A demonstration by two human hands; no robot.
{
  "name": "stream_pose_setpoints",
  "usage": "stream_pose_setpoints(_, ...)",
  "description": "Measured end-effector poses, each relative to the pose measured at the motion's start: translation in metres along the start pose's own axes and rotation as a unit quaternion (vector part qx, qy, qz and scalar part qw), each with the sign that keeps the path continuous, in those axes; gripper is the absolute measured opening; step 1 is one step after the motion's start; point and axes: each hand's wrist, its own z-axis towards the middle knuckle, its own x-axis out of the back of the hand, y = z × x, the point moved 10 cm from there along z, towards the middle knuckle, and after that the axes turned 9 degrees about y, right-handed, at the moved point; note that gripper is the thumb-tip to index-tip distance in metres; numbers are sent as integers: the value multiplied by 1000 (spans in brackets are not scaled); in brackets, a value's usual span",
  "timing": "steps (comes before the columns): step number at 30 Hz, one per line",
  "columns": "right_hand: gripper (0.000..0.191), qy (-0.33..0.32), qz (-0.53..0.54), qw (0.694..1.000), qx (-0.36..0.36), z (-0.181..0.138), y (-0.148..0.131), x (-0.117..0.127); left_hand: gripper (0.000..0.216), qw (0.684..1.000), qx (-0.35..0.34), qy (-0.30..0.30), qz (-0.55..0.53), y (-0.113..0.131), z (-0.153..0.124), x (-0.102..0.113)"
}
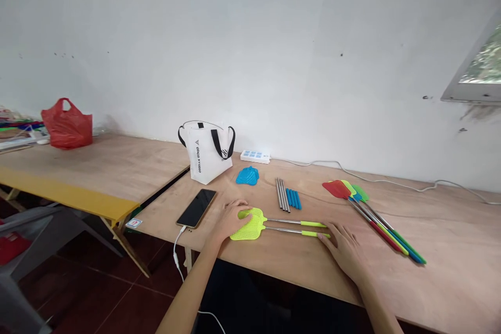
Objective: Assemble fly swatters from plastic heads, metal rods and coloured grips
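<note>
Two yellow-green fly swatters (274,225) lie side by side on the wooden table (450,271), heads to the left, metal shafts and green grips to the right. My left hand (230,219) rests on the swatter heads with fingers curled over their left edge. My right hand (344,250) lies flat and open, its fingertips touching the ends of the green grips.
A black phone (197,207) on a white cable lies left of my left hand. Behind are a white tote bag (207,154), blue swatter heads (247,176), metal rods (282,194), blue grips (293,198), a power strip (255,156), and assembled swatters (371,216). A red bag (67,124) sits far left.
</note>
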Motion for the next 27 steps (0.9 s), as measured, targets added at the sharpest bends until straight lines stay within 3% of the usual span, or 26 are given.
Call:
stream_pose_setpoints(10,36,-10,22,1000,18,0,-10,6,26,995,37,86,30,-23,6,5)
stream_pose_setpoints(17,36,-7,33,999,19,1,-10,5,29,999,3,46,14,-22,3,-6)
stream_pose_setpoints(27,33,-20,69,997,33,2,-16,7,31,999,12,25,22,-18,2,-5)
